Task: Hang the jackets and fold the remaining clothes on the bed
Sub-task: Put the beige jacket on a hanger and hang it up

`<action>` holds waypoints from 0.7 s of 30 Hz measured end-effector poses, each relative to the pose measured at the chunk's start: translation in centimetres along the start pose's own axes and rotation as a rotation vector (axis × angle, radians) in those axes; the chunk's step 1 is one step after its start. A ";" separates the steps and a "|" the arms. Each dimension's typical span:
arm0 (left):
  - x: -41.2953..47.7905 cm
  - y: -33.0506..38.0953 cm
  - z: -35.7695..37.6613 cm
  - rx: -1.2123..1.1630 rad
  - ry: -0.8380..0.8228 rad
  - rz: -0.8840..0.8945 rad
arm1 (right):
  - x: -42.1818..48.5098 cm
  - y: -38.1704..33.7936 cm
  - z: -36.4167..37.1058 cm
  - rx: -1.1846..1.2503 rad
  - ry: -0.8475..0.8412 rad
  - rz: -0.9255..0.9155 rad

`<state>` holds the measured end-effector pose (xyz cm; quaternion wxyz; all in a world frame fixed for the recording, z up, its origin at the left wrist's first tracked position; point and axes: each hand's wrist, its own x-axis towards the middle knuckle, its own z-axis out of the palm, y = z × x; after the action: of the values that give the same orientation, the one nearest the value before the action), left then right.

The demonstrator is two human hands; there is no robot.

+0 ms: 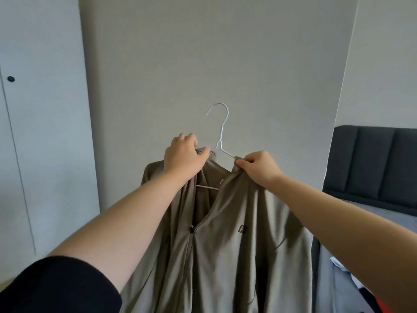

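A taupe zip jacket (237,249) hangs in front of me on a white wire hanger (222,132), held up against a plain wall. My left hand (184,157) grips the collar's left side together with the hanger's left shoulder. My right hand (259,167) pinches the right side of the collar where the wire runs under the cloth. The hook stands free above both hands. The zip is open at the chest, and the hanger's lower bar shows inside the neck opening. A small dark logo sits on the jacket's right chest.
A bed (370,213) with a grey sheet and a dark padded headboard (379,159) lies to the right; some clothes (345,274) show at its lower edge. White cupboard doors (38,132) with a round black knob stand on the left.
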<state>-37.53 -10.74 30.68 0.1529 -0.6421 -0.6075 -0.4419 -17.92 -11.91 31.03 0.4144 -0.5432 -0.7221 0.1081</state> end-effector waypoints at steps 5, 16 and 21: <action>-0.1 0.8 -0.4 0.032 -0.067 -0.140 | -0.4 0.7 0.6 0.061 0.132 -0.003; -3.8 3.1 0.6 -1.771 -0.377 -0.897 | 0.9 1.2 -1.5 0.129 0.278 0.116; -4.4 0.4 2.5 -1.340 -0.347 -0.870 | 0.2 3.0 -2.5 -0.054 0.116 0.089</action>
<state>-35.62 -11.83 26.04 -0.5450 -0.3634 -0.4241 -0.6253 -14.06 -11.33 30.92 0.4356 -0.5909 -0.6748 0.0753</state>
